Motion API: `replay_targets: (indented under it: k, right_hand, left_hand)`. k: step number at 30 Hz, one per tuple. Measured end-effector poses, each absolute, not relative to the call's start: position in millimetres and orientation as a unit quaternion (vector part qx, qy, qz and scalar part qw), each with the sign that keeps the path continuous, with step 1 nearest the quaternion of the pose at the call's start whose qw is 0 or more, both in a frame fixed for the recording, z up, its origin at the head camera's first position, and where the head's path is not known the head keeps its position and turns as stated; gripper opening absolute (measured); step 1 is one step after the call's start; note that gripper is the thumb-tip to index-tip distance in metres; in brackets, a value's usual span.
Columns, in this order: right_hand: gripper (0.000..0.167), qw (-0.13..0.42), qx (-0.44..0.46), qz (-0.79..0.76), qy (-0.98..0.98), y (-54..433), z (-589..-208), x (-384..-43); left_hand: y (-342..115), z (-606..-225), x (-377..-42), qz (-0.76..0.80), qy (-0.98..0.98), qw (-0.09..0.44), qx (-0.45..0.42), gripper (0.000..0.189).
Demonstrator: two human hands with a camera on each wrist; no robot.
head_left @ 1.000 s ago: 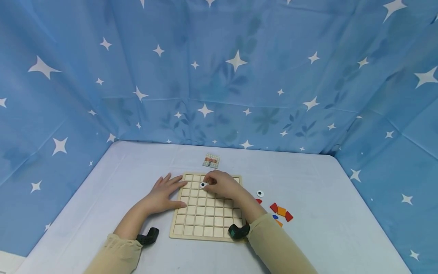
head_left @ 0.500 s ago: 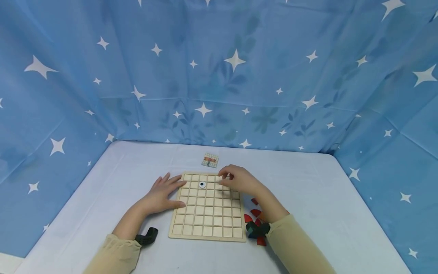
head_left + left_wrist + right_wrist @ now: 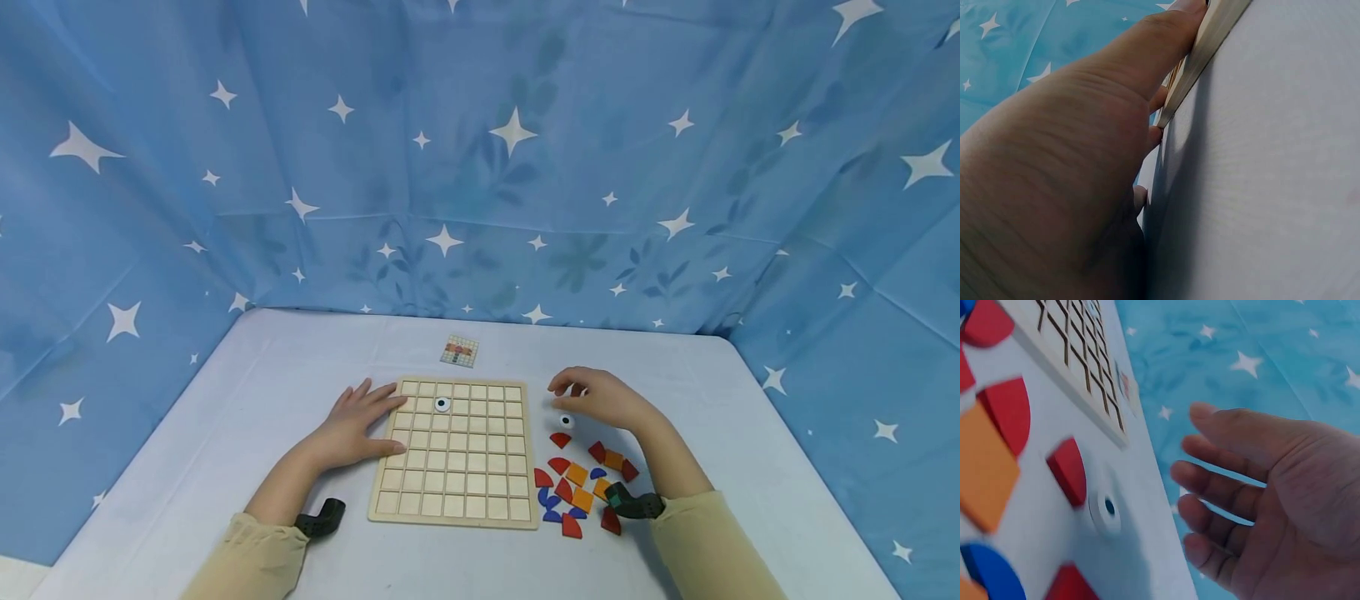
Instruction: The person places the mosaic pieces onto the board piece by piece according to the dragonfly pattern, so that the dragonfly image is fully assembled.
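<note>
A square wooden grid board [image 3: 453, 483] lies on the white table. My left hand [image 3: 364, 425] rests at its left edge with fingers spread, the thumb and fingertips on the frame in the head view. One round white eye piece [image 3: 442, 404] sits in a cell of the second row. My right hand [image 3: 600, 397] hovers to the right of the board, empty, fingers loosely bent. Just below its fingertips lies a second eye piece [image 3: 567, 421], which also shows as a white disc [image 3: 1105, 512] with a dark centre in the right wrist view.
Right of the board lie several loose pieces: red quarter-round ones [image 3: 560, 440], orange squares [image 3: 582, 499] and blue half-rounds [image 3: 597, 473]. A small picture card [image 3: 460, 351] lies behind the board. A blue star-patterned curtain [image 3: 480, 167] surrounds the table [image 3: 315, 350].
My right hand has let go of the first eye piece in the grid and moved right, off the board, to above the second eye piece. The left hand has stayed in place.
</note>
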State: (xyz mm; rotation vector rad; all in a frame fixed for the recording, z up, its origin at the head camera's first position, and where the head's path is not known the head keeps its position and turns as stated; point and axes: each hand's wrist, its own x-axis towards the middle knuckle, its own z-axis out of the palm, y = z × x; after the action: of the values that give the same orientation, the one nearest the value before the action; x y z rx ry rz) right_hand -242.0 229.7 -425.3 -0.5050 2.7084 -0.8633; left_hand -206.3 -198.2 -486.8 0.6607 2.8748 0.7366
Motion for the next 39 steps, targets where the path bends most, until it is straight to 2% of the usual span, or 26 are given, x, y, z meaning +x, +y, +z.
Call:
replay_targets:
  k: [17,28,39]
  right_hand:
    - [0.015,0.187,-0.105,-0.325,0.921,262,-453,-244]
    - [0.023,0.184,-0.133,-0.313,0.922,257,-459,-246]
    - [0.019,0.17,-0.126,-0.312,0.926,257,-464,-246]
  left_hand:
    - [-199,-490,-207,0.246,0.944,0.05,0.213,0.084]
    - [-199,-491,-207,0.244,0.944,0.05,0.214,0.085]
    - [-198,-491,-209,0.243,0.944,0.051,0.215,0.085]
